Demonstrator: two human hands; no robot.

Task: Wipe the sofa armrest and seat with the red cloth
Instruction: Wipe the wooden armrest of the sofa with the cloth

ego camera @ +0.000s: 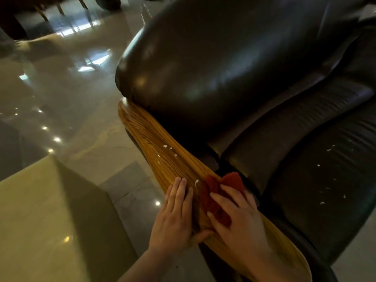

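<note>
A dark leather sofa fills the right of the view, with a long wooden armrest (pixel 154 143) running from centre to lower right. The red cloth (pixel 215 192) lies bunched on the armrest under my right hand (pixel 238 216), whose fingers press down on it. My left hand (pixel 175 212) rests flat on the armrest's outer edge just left of the cloth, fingers together, thumb hooked on the wood. White droplets (pixel 169 149) dot the armrest further up, and one sits just ahead of the cloth. The black seat cushion (pixel 325 180) carries several white specks.
A padded leather arm cushion (pixel 203 64) bulges above the far end of the armrest. A pale table corner (pixel 50 200) stands at the lower left, close to the sofa. Glossy tiled floor (pixel 71 88) spreads to the left, with chair legs at the top left.
</note>
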